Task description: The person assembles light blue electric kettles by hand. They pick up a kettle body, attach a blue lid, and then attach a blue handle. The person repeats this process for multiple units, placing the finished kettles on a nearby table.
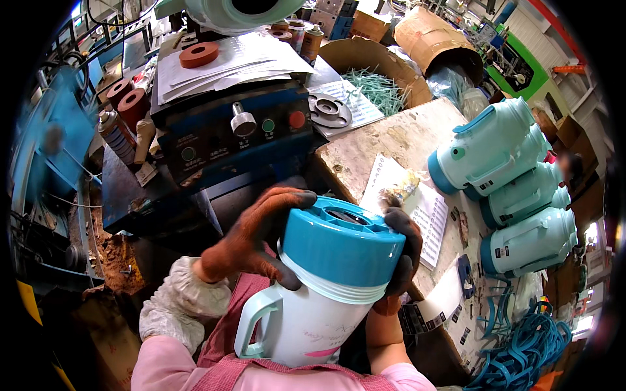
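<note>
A pale mint vacuum jug (303, 326) with a side handle and a wide teal base ring (345, 247) is held base-up against my front, slightly tilted. My left hand (254, 238), in a brown work glove with dark fingertips, grips the left of the ring: its fingers reach the upper edge and the thumb presses lower down, near the handle. My right hand (405, 251), also gloved, wraps round the right side of the ring; part of it is hidden behind the jug. A dark round opening shows in the ring's middle.
Several mint jugs (492, 146) lie on the worn bench (372, 150) at right, above a heap of teal straps (521, 348). Printed sheets (427, 221) lie behind my right hand. A dark control box (235, 130) with knob and buttons stands ahead, beside a carton of green strips (375, 88).
</note>
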### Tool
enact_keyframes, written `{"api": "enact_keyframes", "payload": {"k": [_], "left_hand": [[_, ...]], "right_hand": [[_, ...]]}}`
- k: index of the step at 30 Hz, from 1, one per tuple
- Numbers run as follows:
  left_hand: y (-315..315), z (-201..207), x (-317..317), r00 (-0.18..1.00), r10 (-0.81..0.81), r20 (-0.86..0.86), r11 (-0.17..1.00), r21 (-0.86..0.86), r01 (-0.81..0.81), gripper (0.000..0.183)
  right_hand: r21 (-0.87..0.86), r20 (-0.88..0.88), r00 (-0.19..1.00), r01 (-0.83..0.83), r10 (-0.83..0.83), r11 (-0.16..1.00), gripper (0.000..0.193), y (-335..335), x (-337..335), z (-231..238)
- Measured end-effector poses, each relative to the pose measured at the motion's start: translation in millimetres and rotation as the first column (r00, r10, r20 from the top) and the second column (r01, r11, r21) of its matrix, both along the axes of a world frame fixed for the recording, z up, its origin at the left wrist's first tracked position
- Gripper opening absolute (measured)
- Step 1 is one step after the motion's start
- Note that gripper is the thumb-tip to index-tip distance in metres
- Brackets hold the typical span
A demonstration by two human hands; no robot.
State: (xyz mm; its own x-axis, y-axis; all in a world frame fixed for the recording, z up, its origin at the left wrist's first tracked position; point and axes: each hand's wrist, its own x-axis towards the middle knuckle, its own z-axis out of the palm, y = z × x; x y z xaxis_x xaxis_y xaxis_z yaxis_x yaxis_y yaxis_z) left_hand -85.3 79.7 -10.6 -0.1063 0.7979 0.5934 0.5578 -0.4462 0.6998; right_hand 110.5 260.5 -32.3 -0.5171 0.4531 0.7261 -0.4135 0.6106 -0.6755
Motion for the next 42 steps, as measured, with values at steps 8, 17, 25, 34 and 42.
{"api": "enact_keyframes", "payload": {"k": [8,17,25,34,42], "left_hand": [[-13,60,35,0.916,0.108,-0.385,0.984,-0.093,-0.155,0.100],[-4,54,56,0.887,0.160,-0.433,0.963,-0.131,-0.237,0.085],[-54,14,40,0.980,0.169,0.104,0.971,-0.188,-0.148,0.079],[-98,19,67,0.853,0.466,-0.234,0.876,-0.015,-0.482,0.079],[-123,5,64,0.904,0.428,0.009,0.904,0.026,-0.428,0.079]], "right_hand": [[0.217,0.236,0.972,-0.067,0.015,0.974,0.120,-11,25,32],[0.251,0.125,0.992,-0.061,0.030,0.966,0.085,-22,7,15],[-0.088,-0.115,0.947,-0.311,0.301,0.946,0.043,-36,-29,-15],[-0.542,-0.260,0.857,-0.511,0.446,0.667,0.052,-89,-52,-23],[-0.594,-0.164,0.843,-0.499,0.512,0.631,0.055,-102,-57,-13]]}}
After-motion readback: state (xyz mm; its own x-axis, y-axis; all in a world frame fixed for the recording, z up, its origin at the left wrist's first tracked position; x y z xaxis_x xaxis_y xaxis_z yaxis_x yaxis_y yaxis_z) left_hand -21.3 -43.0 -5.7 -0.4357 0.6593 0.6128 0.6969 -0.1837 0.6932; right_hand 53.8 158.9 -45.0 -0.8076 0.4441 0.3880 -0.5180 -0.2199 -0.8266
